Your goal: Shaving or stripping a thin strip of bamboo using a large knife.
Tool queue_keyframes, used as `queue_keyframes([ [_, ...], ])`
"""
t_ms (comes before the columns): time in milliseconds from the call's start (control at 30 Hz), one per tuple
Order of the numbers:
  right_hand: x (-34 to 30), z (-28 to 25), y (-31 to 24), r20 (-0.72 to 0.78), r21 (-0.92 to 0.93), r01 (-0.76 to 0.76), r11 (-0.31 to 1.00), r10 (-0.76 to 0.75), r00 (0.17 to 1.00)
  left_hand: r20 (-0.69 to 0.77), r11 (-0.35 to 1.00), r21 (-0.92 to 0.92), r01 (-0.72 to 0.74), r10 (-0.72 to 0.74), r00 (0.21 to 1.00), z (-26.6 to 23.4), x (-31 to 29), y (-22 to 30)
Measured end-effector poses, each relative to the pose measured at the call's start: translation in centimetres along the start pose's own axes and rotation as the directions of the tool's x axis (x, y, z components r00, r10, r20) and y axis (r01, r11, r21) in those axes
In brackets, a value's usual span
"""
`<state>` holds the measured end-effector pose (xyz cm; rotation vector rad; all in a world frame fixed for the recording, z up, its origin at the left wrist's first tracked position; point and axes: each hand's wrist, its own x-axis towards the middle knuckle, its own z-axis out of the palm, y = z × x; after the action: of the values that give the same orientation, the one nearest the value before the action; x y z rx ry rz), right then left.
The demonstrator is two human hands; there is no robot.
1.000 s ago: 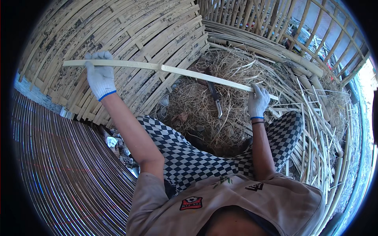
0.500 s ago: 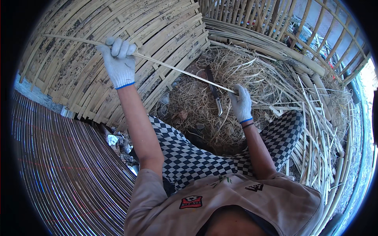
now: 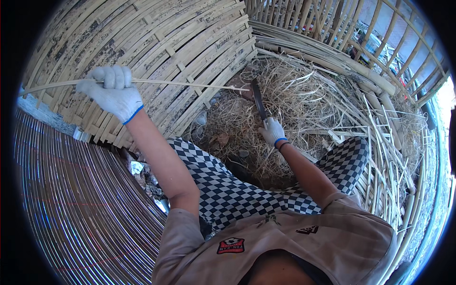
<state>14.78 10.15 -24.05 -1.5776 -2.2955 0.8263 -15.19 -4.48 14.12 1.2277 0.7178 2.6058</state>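
My left hand (image 3: 111, 92), in a white knit glove with a blue cuff, is closed round a long thin bamboo strip (image 3: 171, 83). The strip runs nearly level, from the far left to a frayed end close to the knife. My right hand (image 3: 273, 131), gloved alike, has its fingers wrapped about the handle of a long dark-bladed knife (image 3: 259, 99). The blade points away from me over a heap of bamboo shavings (image 3: 289, 95). Most of the handle is hidden by the glove.
A woven bamboo panel (image 3: 142, 42) rises at the left and far side. Split bamboo strips (image 3: 375, 166) lie at the right, and bamboo poles (image 3: 342, 66) lie along the back below a slatted fence (image 3: 327, 19). Ribbed dark sheeting (image 3: 71, 199) spreads at the near left.
My right hand has let go of the strip's end and moved left and down onto the knife handle. My left hand has shifted left and nearer with the strip.
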Motion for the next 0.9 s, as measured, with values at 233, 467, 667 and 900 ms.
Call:
queue_keyframes([
  [233,2.5,4.5,1.9,0.021,-0.090,-0.232,0.969,0.235,0.972,0.094,0.990,-0.038,0.135,-0.131,0.987,1.5,-1.2,-5.3],
  [467,4.2,4.8,2.5,0.009,-0.150,-0.214,0.965,0.218,0.976,0.052,0.978,-0.086,0.192,-0.188,0.981,2.8,-1.9,-8.5],
  [667,7.0,3.1,4.0,0.042,0.091,-0.314,0.945,0.311,0.949,0.094,0.983,-0.063,0.175,-0.168,0.981,4.3,-1.3,-7.8],
  [900,5.8,-1.7,3.3,0.057,0.529,0.016,0.848,-0.055,0.997,0.243,1.000,-0.007,0.002,0.000,0.970,4.1,0.2,-4.6],
])
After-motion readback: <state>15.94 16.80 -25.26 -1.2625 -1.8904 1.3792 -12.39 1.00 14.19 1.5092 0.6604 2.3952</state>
